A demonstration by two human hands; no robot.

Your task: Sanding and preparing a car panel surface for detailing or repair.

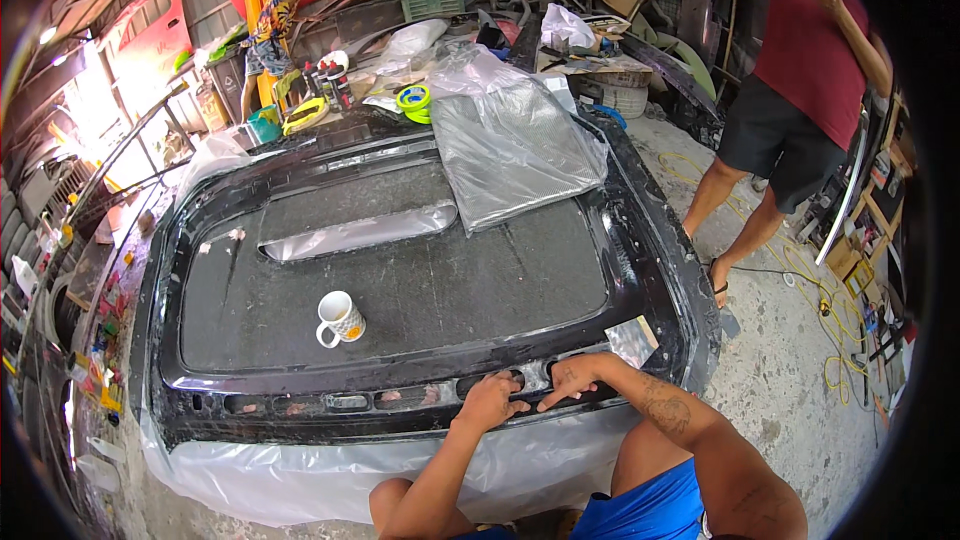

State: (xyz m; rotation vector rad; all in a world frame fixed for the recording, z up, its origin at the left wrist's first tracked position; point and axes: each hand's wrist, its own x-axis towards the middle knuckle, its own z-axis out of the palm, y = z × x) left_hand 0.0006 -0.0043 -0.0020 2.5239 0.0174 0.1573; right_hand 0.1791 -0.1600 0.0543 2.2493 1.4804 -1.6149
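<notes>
A large black car hood panel [420,325] lies in front of me, with a row of oval cut-outs along its near edge. My left hand [488,402] rests over that edge strip beside a cut-out, fingers bent but apart, no object visible in it. Close by on the right, my right hand [576,378] lies over the same strip, its index finger stretched toward the left hand and other fingers partly hidden. A glossy sheet-like piece [633,342] lies by my right wrist. Farther up the panel stands a white patterned mug [340,319] with an orange mark.
Bubble wrap [520,145] covers the panel's far right part. Green tape rolls [413,100] and several bottles [330,83] stand at the far edge. Clear plastic sheeting [330,470] hangs in front. One person [800,70] stands at right, another [275,30] at far left. A yellow cord [840,330] trails across the floor.
</notes>
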